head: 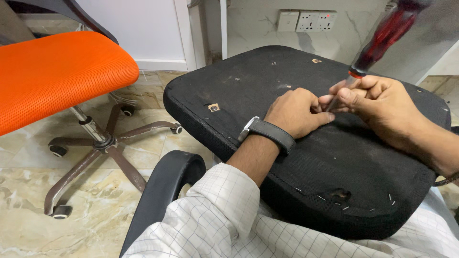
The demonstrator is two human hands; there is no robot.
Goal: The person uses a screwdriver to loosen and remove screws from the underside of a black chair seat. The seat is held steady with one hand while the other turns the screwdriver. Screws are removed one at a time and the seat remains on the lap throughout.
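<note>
- Fingers (334, 101) of both hands pinched closed together at one spot on black seat cushion (306, 157), around metal shaft of screwdriver (382, 36).
- Left hand (297, 113), with dark wristwatch (267, 133), curled low and holding tip steady; right hand (377, 102) wrapped tight on shaft under red translucent handle.
- Risk, as judgement: tip possibly slipping off small fastener and hitting left fingers, because so close and hiding the contact point.
- Cushion lying upside down across lap, dusty fabric, staples and small tear at near edge.
- Further left, orange office chair (57, 71) on marble floor (95, 215); behind, wall sockets (306, 20).
</note>
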